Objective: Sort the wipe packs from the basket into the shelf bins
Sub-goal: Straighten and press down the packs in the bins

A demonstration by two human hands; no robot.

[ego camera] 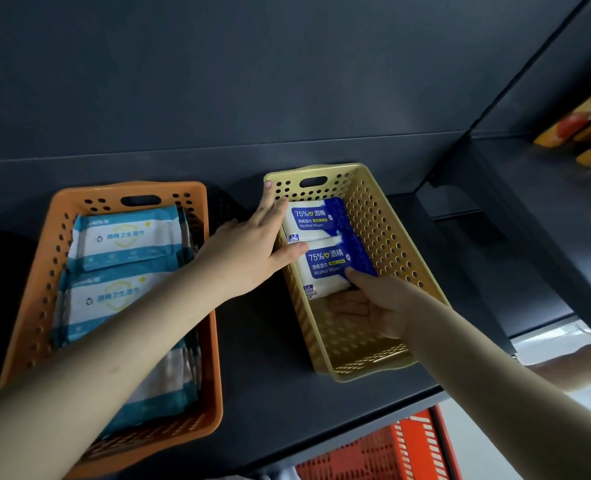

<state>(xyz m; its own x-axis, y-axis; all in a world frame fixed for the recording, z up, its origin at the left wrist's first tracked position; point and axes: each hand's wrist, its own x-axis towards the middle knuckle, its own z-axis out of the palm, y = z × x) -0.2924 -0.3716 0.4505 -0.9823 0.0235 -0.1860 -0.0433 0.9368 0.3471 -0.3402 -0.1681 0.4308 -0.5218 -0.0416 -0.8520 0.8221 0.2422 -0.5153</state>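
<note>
One blue wipe pack is pinched by the right hand in the far half of the yellow bin; the left hand, fingers straight, is laid on the left rim. The pack's long axis is set across the bin, face up; it is best slid flush against the far pack

Red basket cut off at near edge, blurred yellow boxes far right, right hand fingertips hidden under blue pack.
</note>
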